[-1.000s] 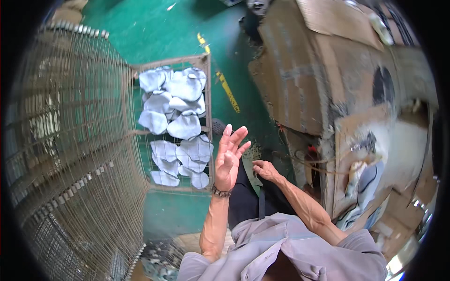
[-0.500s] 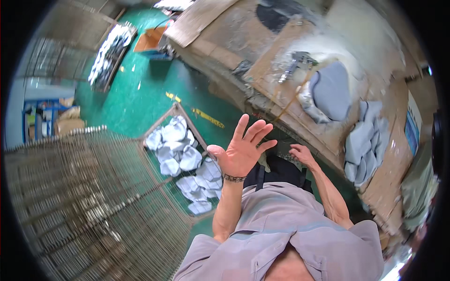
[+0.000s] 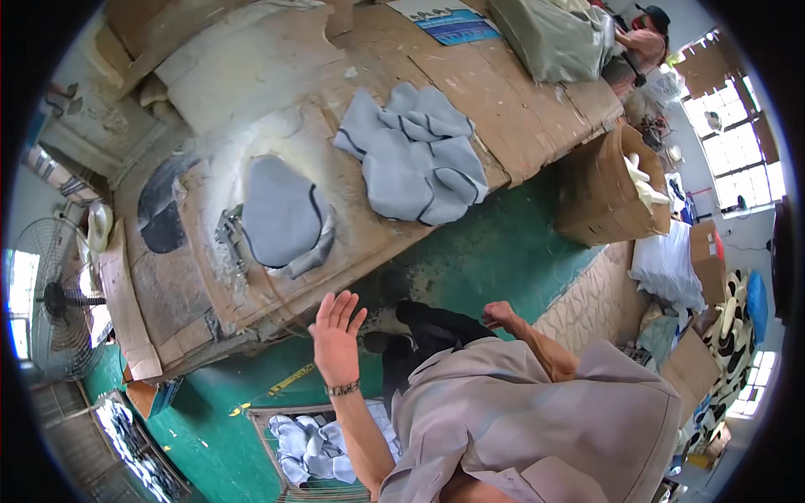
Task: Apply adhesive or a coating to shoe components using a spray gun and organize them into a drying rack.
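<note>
My left hand (image 3: 337, 339) is raised in front of the workbench's near edge, fingers stretched out, holding nothing. To its right, my right hand (image 3: 501, 317) hangs beside my body with curled fingers and nothing visible in them. On the cardboard-covered bench (image 3: 495, 109) lies a grey, dark-edged fabric cover (image 3: 281, 210), rounded in shape, surrounded by whitish residue. A metal spray gun (image 3: 231, 239) rests just left of it. A loose heap of similar grey covers (image 3: 419, 155) sits farther right. Neither hand touches any of these.
A wire rack (image 3: 289, 412) holding grey pieces stands at lower left, behind my left forearm. A large cardboard box (image 3: 599, 189) with pale pieces is at the right. A fan (image 3: 54, 298) stands at far left. Another person (image 3: 644, 49) is at the far right end.
My view has swung to the right, so the bench now spans the middle and the rack sits at the bottom. The left hand stays raised and open; the right fingers look more curled.
</note>
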Tool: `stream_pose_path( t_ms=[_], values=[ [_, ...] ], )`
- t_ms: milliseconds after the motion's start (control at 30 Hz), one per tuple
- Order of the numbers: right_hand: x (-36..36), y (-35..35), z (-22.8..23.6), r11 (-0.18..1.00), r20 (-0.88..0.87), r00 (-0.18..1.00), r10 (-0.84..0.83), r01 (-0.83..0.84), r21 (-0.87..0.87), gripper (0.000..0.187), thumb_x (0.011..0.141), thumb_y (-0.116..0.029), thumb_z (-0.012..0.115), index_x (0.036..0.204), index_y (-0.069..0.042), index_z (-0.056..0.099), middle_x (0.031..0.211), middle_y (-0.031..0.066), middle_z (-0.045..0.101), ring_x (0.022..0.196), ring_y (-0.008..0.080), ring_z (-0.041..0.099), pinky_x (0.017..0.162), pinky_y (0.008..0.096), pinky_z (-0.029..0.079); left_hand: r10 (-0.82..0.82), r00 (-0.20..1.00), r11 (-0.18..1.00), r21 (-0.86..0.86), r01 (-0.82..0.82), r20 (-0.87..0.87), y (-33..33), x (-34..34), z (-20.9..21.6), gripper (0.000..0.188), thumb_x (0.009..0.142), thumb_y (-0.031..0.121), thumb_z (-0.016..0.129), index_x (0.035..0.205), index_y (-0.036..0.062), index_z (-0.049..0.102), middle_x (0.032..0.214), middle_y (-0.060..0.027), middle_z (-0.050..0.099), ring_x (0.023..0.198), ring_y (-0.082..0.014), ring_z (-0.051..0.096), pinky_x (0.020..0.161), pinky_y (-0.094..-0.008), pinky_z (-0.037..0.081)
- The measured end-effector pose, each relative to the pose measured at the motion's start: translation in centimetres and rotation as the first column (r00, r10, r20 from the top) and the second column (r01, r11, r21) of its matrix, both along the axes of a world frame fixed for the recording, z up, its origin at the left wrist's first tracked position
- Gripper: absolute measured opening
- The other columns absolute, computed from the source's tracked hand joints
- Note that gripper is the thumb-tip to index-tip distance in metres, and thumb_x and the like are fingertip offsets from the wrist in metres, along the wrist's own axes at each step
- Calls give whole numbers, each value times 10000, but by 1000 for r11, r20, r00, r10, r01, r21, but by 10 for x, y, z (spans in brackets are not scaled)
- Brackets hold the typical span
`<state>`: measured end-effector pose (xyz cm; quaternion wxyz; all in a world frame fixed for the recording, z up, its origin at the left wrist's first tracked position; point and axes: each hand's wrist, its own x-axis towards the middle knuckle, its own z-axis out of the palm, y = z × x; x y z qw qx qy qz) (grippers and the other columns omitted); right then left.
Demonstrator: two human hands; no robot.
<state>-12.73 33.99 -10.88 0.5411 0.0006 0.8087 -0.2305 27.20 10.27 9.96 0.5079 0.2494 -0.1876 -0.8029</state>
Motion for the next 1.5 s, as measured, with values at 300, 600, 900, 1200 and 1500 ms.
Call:
stream_pose_path(
  t_ms=[300, 600, 900, 1200, 1500],
  values=[
    [-109, -184, 44, 783, 342, 868, -361, 481, -394, 812, 891, -632, 647, 1377, -1, 486, 1202, 186, 654, 977, 298, 673, 800, 454, 575, -86, 979, 879, 477, -12, 183, -45, -207, -125, 585, 984, 428, 627, 1437, 96, 465, 1313, -100, 580, 1260, -268, 526, 1061, -486, 443],
    [-154, -291, 36, 648, 571, 626, -530, 734, -204, 441, 950, -275, 659, 1282, -22, 516, 1258, 213, 568, 1143, 412, 592, 991, 618, 462, 183, 874, 794, 456, -402, 451, -106, -339, -130, 567, 896, 266, 779, 1372, 113, 512, 1273, -53, 601, 1097, -215, 595, 948, -436, 465],
    [-112, -295, 165, 569, 658, 667, -350, 709, -416, 259, 992, -234, 601, 1206, -107, 531, 1143, 74, 658, 1043, 319, 663, 957, 559, 475, 390, 877, 901, 80, -426, 281, -86, -308, 18, 409, 987, 134, 641, 1364, 64, 498, 1300, -91, 603, 1114, -215, 621, 918, -414, 530],
    [-4, -272, 282, 518, 403, 914, 44, 324, -792, 331, 961, -146, 661, 1260, -73, 540, 1167, 22, 650, 1021, 164, 643, 897, 383, 514, 745, 655, 658, 16, -752, 126, 14, -203, 70, 400, 1002, 155, 611, 1360, 40, 473, 1297, -98, 611, 1151, -232, 623, 951, -428, 528],
    [184, -212, 291, 465, 169, 764, 622, -187, -865, 497, 973, -208, 661, 1423, -106, 477, 1357, 96, 600, 1191, 265, 601, 1016, 507, 476, 976, 209, 194, 192, -962, 63, 191, -47, 45, 471, 969, 299, 694, 1357, 106, 509, 1218, -24, 641, 1117, -173, 612, 896, -369, 513]
  ],
)
